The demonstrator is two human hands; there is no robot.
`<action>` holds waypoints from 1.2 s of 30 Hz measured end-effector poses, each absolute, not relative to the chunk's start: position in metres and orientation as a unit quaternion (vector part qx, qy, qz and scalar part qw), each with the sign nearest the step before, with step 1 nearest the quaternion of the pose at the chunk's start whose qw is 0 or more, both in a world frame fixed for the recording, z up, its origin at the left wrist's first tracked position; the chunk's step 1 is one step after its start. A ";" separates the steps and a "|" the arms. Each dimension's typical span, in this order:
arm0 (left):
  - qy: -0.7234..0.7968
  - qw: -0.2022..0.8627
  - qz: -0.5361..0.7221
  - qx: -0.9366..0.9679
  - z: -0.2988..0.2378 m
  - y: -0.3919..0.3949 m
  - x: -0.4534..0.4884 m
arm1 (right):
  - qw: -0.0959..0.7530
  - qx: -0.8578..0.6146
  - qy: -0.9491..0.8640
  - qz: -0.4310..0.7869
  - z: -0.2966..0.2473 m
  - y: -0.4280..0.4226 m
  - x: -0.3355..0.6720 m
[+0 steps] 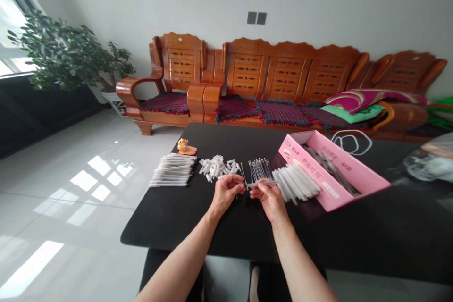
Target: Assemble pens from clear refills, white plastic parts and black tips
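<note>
here, left hand (226, 192) and right hand (269, 197) pinched together on a pen barrel (264, 183)

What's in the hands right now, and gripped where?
A thin clear pen barrel, lying level between both hands. The right hand pinches it near its middle; the left hand meets its left end at the fingers, and whether it holds a separate small part cannot be told.

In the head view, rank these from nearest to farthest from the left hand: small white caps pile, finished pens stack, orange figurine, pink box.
1. Small white caps pile, just beyond left hand.
2. Finished pens stack, to its left.
3. Orange figurine, far left.
4. Pink box, far right.
</note>
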State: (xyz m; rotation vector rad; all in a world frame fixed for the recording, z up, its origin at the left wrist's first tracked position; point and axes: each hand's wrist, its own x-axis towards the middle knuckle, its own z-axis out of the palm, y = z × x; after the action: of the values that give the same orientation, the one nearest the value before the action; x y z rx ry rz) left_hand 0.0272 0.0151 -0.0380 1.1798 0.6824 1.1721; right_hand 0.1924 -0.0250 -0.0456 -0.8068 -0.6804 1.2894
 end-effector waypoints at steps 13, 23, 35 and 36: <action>0.306 0.612 0.500 0.531 -0.039 0.015 0.028 | 0.668 -0.363 -0.314 0.569 -0.045 -0.025 0.193; 0.391 0.499 0.460 0.622 -0.033 0.008 0.024 | 0.667 -0.363 -0.315 0.569 -0.045 -0.026 0.193; 0.394 0.474 0.463 0.638 -0.037 0.008 0.025 | 0.667 -0.359 -0.315 0.572 -0.048 -0.025 0.194; 0.397 0.457 0.457 0.651 -0.037 0.008 0.024 | 0.666 -0.359 -0.316 0.572 -0.048 -0.025 0.194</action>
State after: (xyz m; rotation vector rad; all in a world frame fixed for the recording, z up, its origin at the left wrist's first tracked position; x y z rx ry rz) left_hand 0.0240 0.0079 -0.0369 1.6043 0.9791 1.1272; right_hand 0.1939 -0.0251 -0.0485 -0.8114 -0.7132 1.2912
